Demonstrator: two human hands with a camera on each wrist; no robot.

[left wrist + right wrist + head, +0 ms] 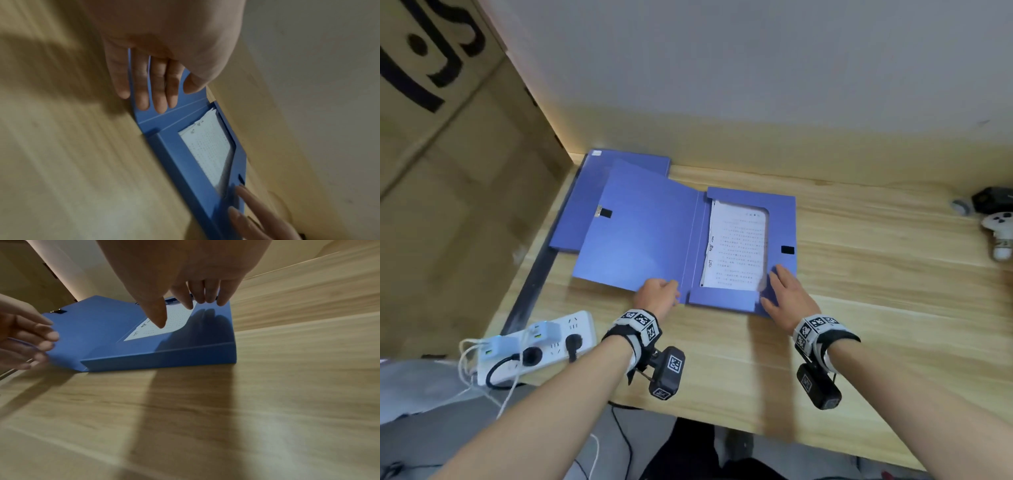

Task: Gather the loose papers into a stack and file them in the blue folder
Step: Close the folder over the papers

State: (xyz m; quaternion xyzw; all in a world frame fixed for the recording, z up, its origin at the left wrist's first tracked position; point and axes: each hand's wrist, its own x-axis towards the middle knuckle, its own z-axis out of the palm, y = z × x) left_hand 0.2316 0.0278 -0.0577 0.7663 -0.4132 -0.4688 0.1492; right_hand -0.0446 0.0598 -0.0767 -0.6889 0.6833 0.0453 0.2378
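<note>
The blue folder (640, 236) lies open on the wooden table (859, 274), its cover spread to the left. A stack of printed papers (739, 246) sits in the box half on the right, framed by blue flaps. My left hand (657, 291) rests on the cover's near edge beside the spine, its fingers (156, 91) laid fairly straight on the blue. My right hand (780, 291) touches the near right corner of the box. Its fingertips (205, 300) sit on the right flap and its thumb hangs over the papers (176, 316). Neither hand holds a paper.
A white power strip (534, 346) with plugs and cables lies at the near left table edge. A large cardboard box (448, 171) stands at the left. A white controller (998, 236) and a black object (993, 200) lie far right. More blue (633, 162) shows under the cover.
</note>
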